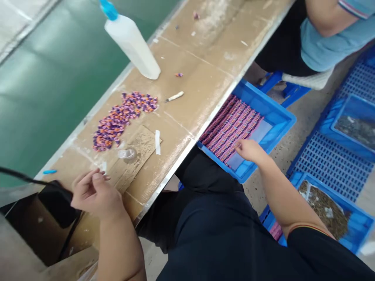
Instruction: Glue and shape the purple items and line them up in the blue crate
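Note:
My left hand [95, 191] is over the near end of the table, palm up, with its fingers curled and the thumb against them. Whatever it may pinch is too small to make out. Beside it are a piece of cardboard [137, 156] and a small clear cup [127, 154]. A heap of small purple, orange and pink pieces [123, 119] lies behind them. My right hand [247, 150] reaches over a blue tray [275, 121], its fingertips pinched together at the edge of long pink and purple rows [234, 130]. Anything between those fingertips is hidden.
A white bottle with a blue cap [133, 47] stands on the table [205, 78]. A small pale-handled tool [175, 96] and a white strip [157, 142] lie nearby. Another person [328, 47] sits at right. Blue crates [336, 160] line the floor.

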`<state>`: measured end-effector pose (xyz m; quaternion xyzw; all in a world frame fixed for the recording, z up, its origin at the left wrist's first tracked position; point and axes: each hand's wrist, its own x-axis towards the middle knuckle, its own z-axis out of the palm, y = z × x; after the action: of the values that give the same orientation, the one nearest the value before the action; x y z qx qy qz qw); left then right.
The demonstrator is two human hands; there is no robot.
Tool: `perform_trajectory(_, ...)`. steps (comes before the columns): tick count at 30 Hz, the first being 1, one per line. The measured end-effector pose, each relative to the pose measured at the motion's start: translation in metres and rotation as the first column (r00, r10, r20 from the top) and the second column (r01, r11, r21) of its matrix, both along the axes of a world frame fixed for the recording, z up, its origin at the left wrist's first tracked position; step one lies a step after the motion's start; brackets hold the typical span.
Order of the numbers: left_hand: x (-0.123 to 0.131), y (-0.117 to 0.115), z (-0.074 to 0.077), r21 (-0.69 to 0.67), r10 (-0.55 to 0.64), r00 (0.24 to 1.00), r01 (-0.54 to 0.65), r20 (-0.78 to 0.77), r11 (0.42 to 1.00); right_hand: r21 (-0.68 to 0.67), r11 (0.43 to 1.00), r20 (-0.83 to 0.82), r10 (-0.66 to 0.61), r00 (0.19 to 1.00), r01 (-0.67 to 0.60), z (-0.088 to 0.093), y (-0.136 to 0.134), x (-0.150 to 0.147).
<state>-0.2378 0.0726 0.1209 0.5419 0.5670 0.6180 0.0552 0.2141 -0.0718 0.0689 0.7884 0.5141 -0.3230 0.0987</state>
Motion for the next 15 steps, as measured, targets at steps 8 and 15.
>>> perform_trajectory(8, -0.022, -0.012, 0.000, -0.101, -0.078, 0.955, 0.050, -0.288, 0.994, 0.691, 0.652, -0.519, 0.145, 0.842, 0.314, 0.048, 0.088, -0.063)
perform_trajectory(15, -0.047, -0.088, 0.008, 0.138, 0.143, 0.911, -0.096, -0.387, 0.986, 0.801, 0.566, -0.077, 0.422, 0.903, -0.196, 0.062, 0.222, -0.178)
